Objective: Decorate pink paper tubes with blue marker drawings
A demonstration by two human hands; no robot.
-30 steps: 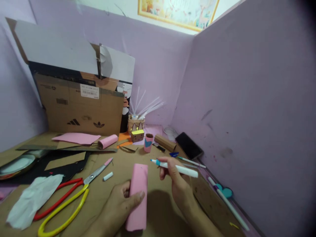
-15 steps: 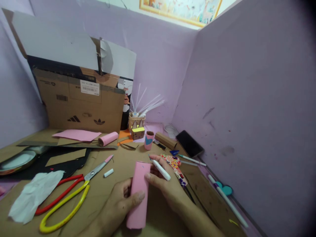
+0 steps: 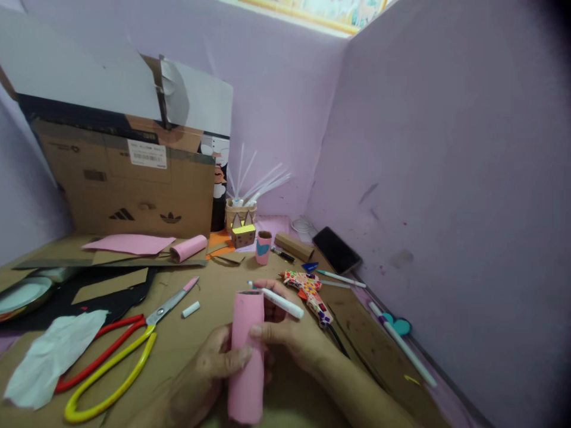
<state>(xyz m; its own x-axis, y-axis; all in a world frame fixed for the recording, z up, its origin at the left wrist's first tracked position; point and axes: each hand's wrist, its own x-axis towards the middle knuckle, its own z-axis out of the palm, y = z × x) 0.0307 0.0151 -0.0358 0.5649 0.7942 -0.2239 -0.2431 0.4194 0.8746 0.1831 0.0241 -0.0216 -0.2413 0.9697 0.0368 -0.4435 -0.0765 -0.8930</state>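
A pink paper-covered cardboard tube [image 3: 247, 386] stands nearly upright between my hands, its open top end facing up and a small blue mark near the rim. My left hand [image 3: 214, 365] is wrapped round its left side, thumb across the front. My right hand [image 3: 289, 333] presses its thumb on the tube's right side and also holds a white marker [image 3: 283, 303] between its fingers, blue tip pointing left behind the tube's top. The marker's white cap [image 3: 191, 310] lies apart on the cardboard to the left.
Big scissors [image 3: 149, 327] with red and yellow handles and a crumpled tissue [image 3: 56, 359] lie left. Behind stand a small pink cup with a blue heart [image 3: 263, 249] and a cardboard box [image 3: 134, 190]. A patterned glue gun [image 3: 310, 291] and a phone [image 3: 336, 249] are right.
The tube has turned and tipped toward upright, so its open top now shows. The marker has swung to a flatter angle behind the rim. The whole view has shifted slightly.
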